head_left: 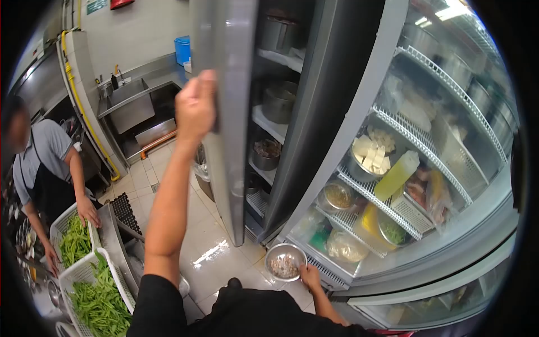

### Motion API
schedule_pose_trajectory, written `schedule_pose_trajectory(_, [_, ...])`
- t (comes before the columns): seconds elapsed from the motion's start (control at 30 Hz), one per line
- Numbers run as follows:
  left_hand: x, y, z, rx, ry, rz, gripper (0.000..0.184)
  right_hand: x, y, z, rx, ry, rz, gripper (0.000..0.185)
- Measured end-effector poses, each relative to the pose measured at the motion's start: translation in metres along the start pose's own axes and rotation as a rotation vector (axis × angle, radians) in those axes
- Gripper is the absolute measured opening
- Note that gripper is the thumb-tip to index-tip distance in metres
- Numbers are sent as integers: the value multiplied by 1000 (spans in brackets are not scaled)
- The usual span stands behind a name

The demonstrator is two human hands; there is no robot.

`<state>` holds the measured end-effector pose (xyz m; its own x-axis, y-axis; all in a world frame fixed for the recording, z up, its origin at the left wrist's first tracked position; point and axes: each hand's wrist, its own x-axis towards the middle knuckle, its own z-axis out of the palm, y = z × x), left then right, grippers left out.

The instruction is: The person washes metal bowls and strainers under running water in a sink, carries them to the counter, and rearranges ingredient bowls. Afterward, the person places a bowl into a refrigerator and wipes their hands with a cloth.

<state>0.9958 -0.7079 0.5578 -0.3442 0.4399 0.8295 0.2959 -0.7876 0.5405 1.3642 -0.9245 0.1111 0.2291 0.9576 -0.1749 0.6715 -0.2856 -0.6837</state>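
My left hand [195, 106], arm stretched out, is closed at the edge of a tall steel refrigerator door [233, 112], which stands swung out. Low in front of my body, my right hand [310, 277] grips the rim of a round metal bowl [275, 272]. Small pale pinkish pieces of food lie in the bowl's bottom; their kind is unclear. Behind the door, dark shelves hold several metal pots [279, 101].
On the right, a glass-front refrigerator [359, 112] holds white blocks, a yellow-green bottle [397, 175] and bagged food. At left, a co-worker [48, 157] touches white baskets [96, 250] of green vegetables. A steel sink [132, 109] stands behind, above the tiled floor [208, 247].
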Motion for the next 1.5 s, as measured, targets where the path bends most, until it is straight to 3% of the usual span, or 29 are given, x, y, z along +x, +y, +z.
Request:
schedule_pose_trajectory(0.1, [12,-6,-69,-62,64,-111,42,38,-35,17,13,27,-195,40])
schedule_pose_trajectory(0.17, [23,-27,-117,-34,144,-174,44,87,-37,58,224,-83,-110,38])
schedule_pose_trajectory(0.2, [20,10,-110,-76,217,-227,45,92,-76,50,219,-134,-127,37])
schedule_pose_trajectory(0.23, [26,-19,-152,-72,96,-224,45,98,-136,34,214,-182,-145,35])
schedule_pose_trajectory(0.3, [37,-53,-195,-187,215,-286,45,125,-206,36,481,-246,-166,34])
schedule_pose_trajectory(0.37, [44,-72,-225,-201,183,-159,44,151,-273,39,672,-184,-288,40])
schedule_pose_trajectory(0.4, [50,-102,-266,-294,-20,-170,40,166,-306,34,653,-175,-309,38])
schedule_pose_trajectory(0.57, [53,-115,-303,-271,17,-182,35,208,-427,22,900,-253,-418,32])
schedule_pose_trajectory(0.7, [54,-141,-340,-230,16,-144,29,238,-439,67,963,-332,-272,29])
schedule_pose_trajectory(0.8, [52,-162,-370,-229,34,-153,28,251,-424,114,986,-388,-7,23])
schedule_pose_trajectory(1.07, [46,-177,-412,-156,106,-191,27,365,-417,162,1092,-110,41,25])
schedule_pose_trajectory(1.13, [45,-179,-416,-140,120,-198,27,417,-414,173,886,16,-112,32])
schedule_pose_trajectory(1.23, [39,-180,-418,-115,147,-198,27,414,-445,140,933,8,8,37])
schedule_pose_trajectory(1.4, [29,-179,-416,-97,189,-207,27,453,-454,156,1092,15,101,44])
schedule_pose_trajectory(1.5, [23,-177,-412,-79,213,-215,27,472,-436,168,904,-23,42,49])
